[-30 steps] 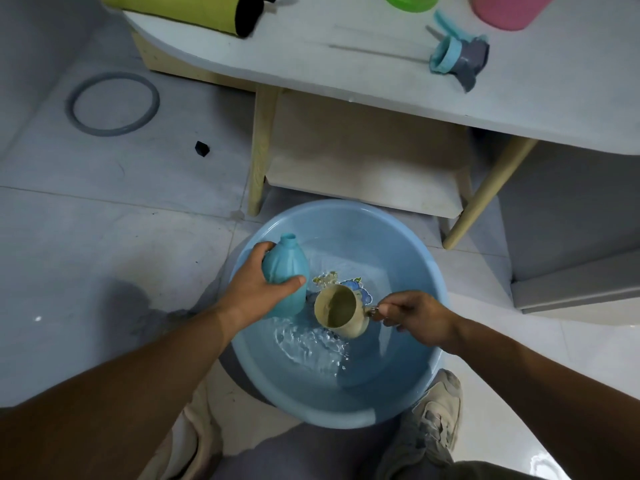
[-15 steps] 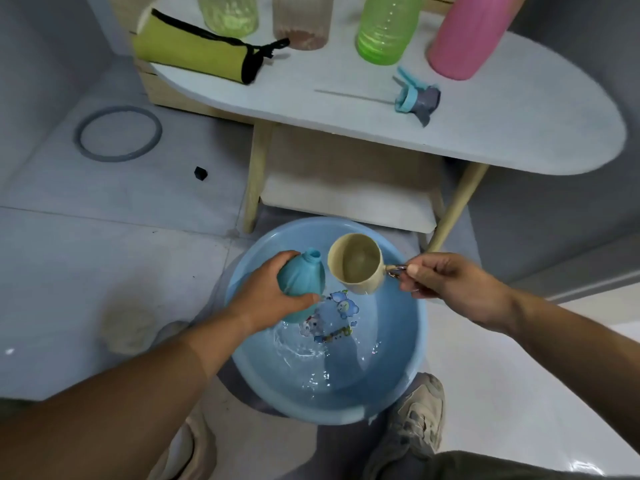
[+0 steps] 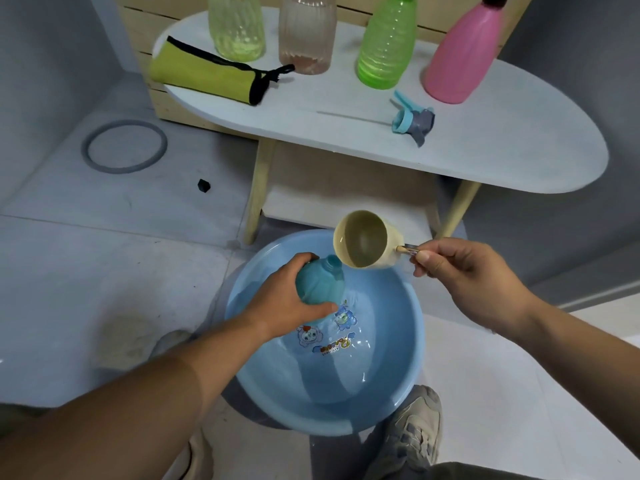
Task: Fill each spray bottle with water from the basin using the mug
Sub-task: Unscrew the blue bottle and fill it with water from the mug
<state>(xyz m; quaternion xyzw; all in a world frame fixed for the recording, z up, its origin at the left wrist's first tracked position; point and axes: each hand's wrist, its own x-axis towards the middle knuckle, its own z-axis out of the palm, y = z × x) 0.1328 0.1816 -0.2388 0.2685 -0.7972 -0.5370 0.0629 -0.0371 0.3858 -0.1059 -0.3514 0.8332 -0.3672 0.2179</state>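
Left grip (image 3: 287,301) clasps an uncapped teal plastic spray bottle (image 3: 320,285) over the blue plastic basin (image 3: 381,403); right grip (image 3: 467,278) pinches the handle of a tilted beige plastic mug (image 3: 363,239) above the basin's far rim. Basin decal (image 3: 334,346) lettering illegible.

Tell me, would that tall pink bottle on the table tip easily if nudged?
Probably not from a low nudge: the pink bottle stands upright on a base wider than its neck. It looks like plastic, so likely light and apt to slide on the smooth table. Being opaque, it hides any water weight.
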